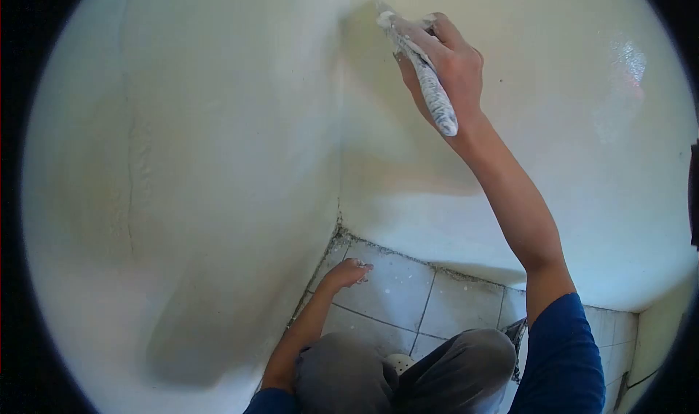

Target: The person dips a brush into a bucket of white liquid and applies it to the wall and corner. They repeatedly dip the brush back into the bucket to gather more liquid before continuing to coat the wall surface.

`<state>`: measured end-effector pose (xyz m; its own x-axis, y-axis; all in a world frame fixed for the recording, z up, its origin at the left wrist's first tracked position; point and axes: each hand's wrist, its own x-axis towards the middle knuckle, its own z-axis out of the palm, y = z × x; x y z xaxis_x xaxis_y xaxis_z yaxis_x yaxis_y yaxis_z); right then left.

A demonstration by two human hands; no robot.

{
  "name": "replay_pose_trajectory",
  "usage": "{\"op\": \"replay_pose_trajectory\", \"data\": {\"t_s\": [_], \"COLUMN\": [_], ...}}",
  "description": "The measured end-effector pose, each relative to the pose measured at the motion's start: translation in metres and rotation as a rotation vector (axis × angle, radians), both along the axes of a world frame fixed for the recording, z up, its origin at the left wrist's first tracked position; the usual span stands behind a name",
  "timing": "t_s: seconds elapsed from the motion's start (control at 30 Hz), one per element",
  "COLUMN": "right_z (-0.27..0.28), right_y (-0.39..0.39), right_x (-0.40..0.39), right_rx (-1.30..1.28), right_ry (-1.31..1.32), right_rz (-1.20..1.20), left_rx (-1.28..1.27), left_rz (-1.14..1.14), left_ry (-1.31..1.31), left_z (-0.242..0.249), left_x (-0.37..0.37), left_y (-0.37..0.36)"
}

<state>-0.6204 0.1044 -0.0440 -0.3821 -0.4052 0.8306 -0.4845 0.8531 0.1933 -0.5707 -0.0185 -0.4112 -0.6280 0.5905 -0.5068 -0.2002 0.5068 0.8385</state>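
Note:
My right hand (451,57) is raised against the right-hand wall, close to the corner. Its fingers are wrapped round a putty knife (435,97) whose handle is thickly smeared with white. The handle's end points down toward my wrist, and the tip meets the wall near the vertical corner line. Low over the floor, beside the foot of the left wall, is my left hand (348,273). Its fingers are curled in and marked with white; I cannot tell whether anything is in them.
The left wall (218,123) has a long vertical crack. On the right wall (539,42) is a shiny wet-looking patch. White floor tiles (389,272) meet both walls along a rough, dirty joint. My bent knees (473,359) and a light perforated shoe (399,363) are below.

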Motion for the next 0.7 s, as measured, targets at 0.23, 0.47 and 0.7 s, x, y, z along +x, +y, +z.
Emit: {"op": "replay_pose_trajectory", "data": {"t_s": [0.23, 0.47, 0.7], "right_z": [-0.175, -0.059, 0.113], "right_y": [0.003, 0.001, -0.017], "right_x": [-0.003, -0.049, 0.004], "right_rx": [0.612, 0.344, 0.208], "right_ry": [-0.418, -0.3, 0.199], "right_rz": [-0.083, 0.017, -0.122], "left_rx": [-0.159, -0.303, -0.426], "left_rz": [-0.037, -0.599, -0.667], "left_ry": [0.504, 0.183, 0.503], "left_z": [0.076, 0.105, 0.132], "left_x": [-0.027, -0.07, -0.062], "left_y": [0.014, 0.06, 0.124]}}
